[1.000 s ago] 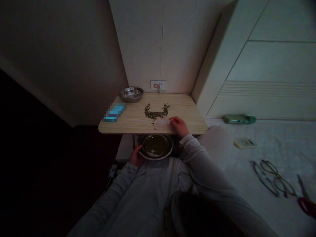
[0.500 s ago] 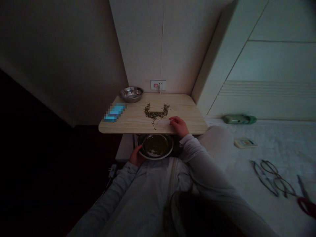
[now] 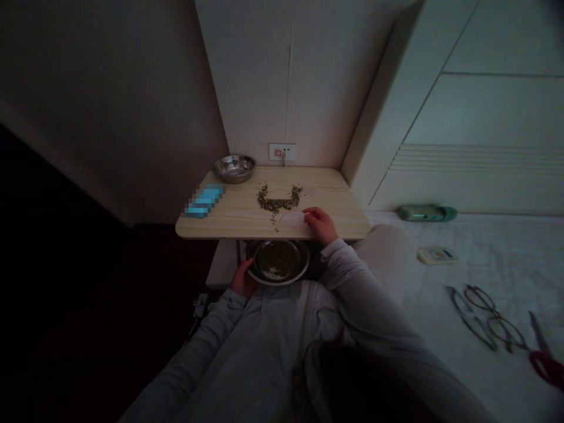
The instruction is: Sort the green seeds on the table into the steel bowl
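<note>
My left hand (image 3: 244, 279) is closed on the rim of a metal bowl (image 3: 304, 269), held in my lap just below the table's front edge. Dark green bits lie in the bowl's bottom. Over the front right of the wooden table (image 3: 215, 226), my right hand (image 3: 319, 224) has its fingers pinched together on a thin, pale, see-through flat piece (image 3: 291, 218); its exact kind is unclear. Just behind that piece, small dark green seeds or beans (image 3: 277, 204) lie in a U-shaped heap, with a few scattered grains in front.
A second metal bowl (image 3: 234, 170) stands at the table's back left, near a blurred blue-lit phone-like thing (image 3: 205, 201). On the bed to the right lie a green bottle (image 3: 426, 213), a small pale box (image 3: 437, 255), glasses (image 3: 496, 317) and red-handled scissors (image 3: 546, 367). A wall socket (image 3: 282, 152) is behind.
Almost nothing differs. My right hand has shifted very slightly to the right with the see-through piece; the left hand and bowl stay put.
</note>
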Available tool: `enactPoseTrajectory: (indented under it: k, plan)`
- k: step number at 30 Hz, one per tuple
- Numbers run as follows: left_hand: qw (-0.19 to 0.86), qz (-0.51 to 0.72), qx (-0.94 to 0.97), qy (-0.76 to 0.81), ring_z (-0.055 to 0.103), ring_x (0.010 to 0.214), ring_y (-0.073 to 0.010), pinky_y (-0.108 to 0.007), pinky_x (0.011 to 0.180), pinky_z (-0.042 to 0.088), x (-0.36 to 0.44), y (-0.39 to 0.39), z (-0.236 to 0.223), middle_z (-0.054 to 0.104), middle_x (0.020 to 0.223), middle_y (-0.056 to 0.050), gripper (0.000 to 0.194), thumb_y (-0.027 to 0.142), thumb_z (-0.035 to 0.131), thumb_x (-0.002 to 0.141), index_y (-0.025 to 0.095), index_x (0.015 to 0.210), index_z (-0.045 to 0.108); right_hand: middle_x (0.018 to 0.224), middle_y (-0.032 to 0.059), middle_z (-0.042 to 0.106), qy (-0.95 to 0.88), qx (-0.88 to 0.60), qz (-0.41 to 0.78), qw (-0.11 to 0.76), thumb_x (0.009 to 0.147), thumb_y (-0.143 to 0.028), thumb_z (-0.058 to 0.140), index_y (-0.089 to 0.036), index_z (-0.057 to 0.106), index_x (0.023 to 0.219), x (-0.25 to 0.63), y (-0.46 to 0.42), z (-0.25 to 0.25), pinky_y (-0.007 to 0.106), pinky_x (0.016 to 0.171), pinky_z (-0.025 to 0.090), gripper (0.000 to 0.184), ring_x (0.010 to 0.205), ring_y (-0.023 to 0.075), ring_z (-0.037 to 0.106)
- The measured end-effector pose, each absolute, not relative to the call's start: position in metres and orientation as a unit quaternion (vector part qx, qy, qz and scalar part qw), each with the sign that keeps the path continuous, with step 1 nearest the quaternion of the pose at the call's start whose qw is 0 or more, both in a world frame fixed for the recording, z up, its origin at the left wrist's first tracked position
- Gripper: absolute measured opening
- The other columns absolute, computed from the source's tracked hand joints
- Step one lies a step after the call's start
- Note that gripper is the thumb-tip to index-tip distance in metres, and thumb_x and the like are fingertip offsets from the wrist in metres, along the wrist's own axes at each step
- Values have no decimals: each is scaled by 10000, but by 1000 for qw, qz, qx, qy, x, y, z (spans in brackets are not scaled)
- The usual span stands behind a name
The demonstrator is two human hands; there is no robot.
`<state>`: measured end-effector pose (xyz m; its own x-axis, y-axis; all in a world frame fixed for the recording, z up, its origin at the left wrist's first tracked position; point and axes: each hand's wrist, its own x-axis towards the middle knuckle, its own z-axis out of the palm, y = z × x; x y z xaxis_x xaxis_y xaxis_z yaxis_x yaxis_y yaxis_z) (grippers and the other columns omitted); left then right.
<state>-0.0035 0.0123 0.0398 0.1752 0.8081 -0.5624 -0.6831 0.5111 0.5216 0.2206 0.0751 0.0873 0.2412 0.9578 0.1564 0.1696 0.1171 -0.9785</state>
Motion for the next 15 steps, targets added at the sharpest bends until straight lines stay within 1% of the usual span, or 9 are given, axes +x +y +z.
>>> enactPoseTrajectory:
  k: [6,10,15]
  plan:
    - [768,497,86,394,586,980,-241,-358,869,450,-4,12,38,705,725,-57,180,177,535,700,128,819,661,589,-33,542,-520,-580,335,530,613,-327,482,-189,558,785,220,74,88,255,593,364,234,563,109,458]
    - [766,495,71,405,590,972,-239,-371,881,439,-4,12,39,700,693,-49,220,167,500,723,134,871,660,584,-34,535,-538,-568,333,526,610,-329,481,-186,554,783,221,75,86,259,621,371,236,595,114,477]
    - [773,492,74,395,586,981,-233,-366,887,435,-4,12,37,703,718,-51,212,180,508,723,131,863,658,581,-42,525,-552,-565,333,515,617,-312,492,-183,560,792,221,76,83,255,603,362,229,558,104,463]
